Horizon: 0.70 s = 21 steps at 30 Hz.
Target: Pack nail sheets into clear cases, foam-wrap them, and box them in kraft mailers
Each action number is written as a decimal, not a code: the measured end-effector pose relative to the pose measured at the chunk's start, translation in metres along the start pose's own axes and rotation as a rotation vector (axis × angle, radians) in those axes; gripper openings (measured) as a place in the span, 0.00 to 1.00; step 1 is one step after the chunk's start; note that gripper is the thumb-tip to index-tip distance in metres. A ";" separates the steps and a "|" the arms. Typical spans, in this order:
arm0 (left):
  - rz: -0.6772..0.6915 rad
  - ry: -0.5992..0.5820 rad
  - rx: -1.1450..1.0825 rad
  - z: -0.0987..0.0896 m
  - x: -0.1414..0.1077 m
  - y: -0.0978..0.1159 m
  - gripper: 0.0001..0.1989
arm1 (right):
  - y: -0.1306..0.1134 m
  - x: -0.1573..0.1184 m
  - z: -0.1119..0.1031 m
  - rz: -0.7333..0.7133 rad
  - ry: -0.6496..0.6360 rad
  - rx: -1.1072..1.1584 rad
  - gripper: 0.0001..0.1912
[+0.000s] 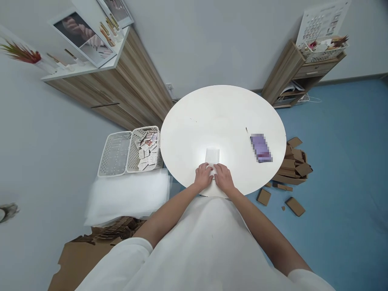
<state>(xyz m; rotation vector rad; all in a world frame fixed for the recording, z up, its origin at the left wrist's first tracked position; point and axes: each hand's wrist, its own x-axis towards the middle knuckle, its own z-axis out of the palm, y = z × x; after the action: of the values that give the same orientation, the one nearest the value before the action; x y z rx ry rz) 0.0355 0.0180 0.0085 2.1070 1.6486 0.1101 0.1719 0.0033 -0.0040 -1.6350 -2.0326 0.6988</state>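
We face the table [218,117]; at its left is a basket [132,149]; on our side lies a white piece [212,155]. Our left hand [203,176] and right hand [223,178] touch it, fingers bent; whether either grips, we cannot tell.

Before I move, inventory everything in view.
Flat item: one, white, at hands
Table: one, white, centre
Pixelated item: one, purple, table right
Baskets: two, white, table's left
Packets: many, mostly white, right-hand basket
Sheet stack: one, whitish, left
Cardboard pile: one, brown, lower left
Carton heap: one, brown, right
Loose cartons: several, brown, right floor
Floor: one, blue, right
Wall: one, grey, behind
Cabinet: one, brown, upper left
Picture frames: two, white, cabinet top
Slim items: several, gold, cabinet top
Plant: one, red and green, cabinet top
Shelf unit: one, brown, upper right
Chart: one, white, shelf top
Small basket: one, white, shelf top
Shirt: one, white, bottom
Left hand: one, bare, at item
Right hand: one, bare, at item
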 end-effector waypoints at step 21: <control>0.288 -0.139 -0.093 -0.011 -0.006 -0.024 0.31 | -0.003 0.005 -0.021 -0.205 -0.430 -0.274 0.30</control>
<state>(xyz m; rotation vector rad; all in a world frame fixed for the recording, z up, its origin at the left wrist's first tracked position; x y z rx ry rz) 0.0084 0.0200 0.0104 2.2139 1.2314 0.1256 0.1816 0.0096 0.0142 -1.4764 -2.6612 0.7759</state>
